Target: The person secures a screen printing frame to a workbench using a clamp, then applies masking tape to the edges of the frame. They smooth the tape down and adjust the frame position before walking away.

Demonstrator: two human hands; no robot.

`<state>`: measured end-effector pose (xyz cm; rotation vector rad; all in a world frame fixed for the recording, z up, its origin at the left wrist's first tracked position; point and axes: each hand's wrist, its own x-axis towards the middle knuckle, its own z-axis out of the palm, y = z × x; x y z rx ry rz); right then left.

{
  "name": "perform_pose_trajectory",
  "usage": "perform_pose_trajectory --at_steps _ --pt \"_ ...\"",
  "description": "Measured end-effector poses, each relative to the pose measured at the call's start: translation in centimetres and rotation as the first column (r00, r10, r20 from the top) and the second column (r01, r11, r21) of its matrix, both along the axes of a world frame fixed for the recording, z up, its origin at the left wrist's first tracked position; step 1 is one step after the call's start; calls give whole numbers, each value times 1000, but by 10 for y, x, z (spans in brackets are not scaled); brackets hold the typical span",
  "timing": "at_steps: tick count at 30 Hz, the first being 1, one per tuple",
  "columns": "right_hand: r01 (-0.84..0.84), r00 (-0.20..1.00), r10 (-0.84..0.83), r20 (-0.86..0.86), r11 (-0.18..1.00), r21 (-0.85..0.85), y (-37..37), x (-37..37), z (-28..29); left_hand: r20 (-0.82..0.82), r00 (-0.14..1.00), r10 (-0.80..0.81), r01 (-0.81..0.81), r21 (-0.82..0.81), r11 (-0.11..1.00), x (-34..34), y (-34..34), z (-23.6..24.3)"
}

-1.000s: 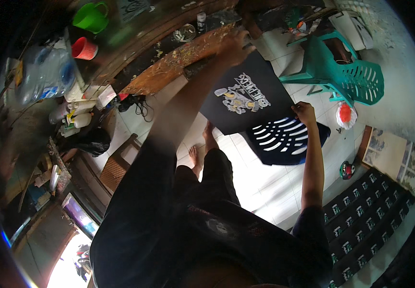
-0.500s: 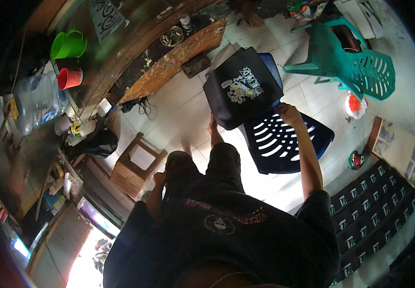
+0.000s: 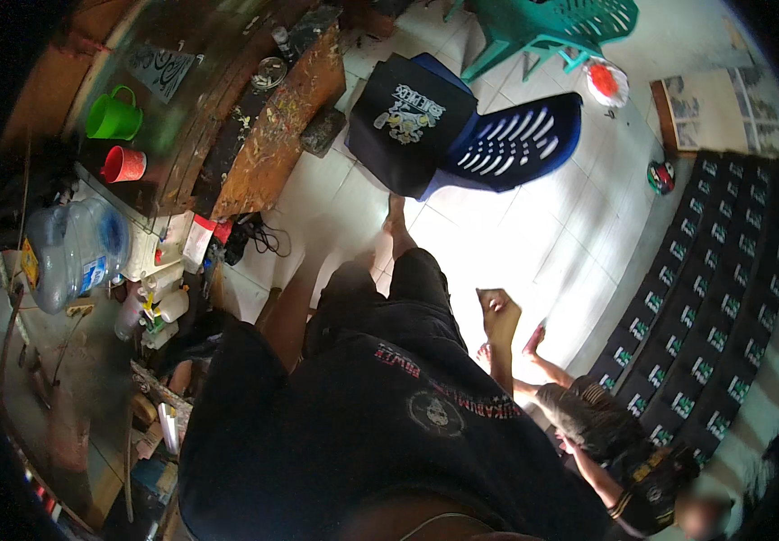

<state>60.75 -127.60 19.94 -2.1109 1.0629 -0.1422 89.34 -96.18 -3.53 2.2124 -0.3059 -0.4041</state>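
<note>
My right hand (image 3: 499, 317) hangs in front of my body with its fingers curled in, and nothing shows in it. It is apart from the dark blue plastic chair (image 3: 524, 144), which stands ahead. A black cloth piece (image 3: 389, 149) with a pale cartoon print covers the chair's seat. My left hand (image 3: 322, 257) is smeared by motion beside my left thigh; its fingers cannot be made out.
At lower right another person (image 3: 587, 415) sits beside rows of black printed cloth (image 3: 696, 298). A green plastic chair (image 3: 533, 32) stands at the back. A worktable (image 3: 200, 117) holds a green mug (image 3: 114, 117) and a red cup (image 3: 124, 165). A water jug (image 3: 74, 252) is at left.
My right hand has let go of the blue chair and drawn back toward my body. My view has turned right, and the seated person has come into it. The left arm has swung forward.
</note>
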Motion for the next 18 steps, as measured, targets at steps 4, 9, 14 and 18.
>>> perform_pose_trajectory --at_steps 4,9,14,18 --pt "303 948 -274 -164 934 187 79 -137 -48 -96 953 -288 302 224 927 -23 13 10" --pt "635 771 -605 -199 703 320 172 -250 -80 -465 831 -304 488 350 800 -77 35 14" --pt "786 618 -702 -355 558 265 266 -337 -119 -257 785 -564 618 391 682 -111 -10 20" --pt "866 411 -866 -283 275 418 333 -402 -139 -184 601 -778 791 275 546 -151 -94 8"
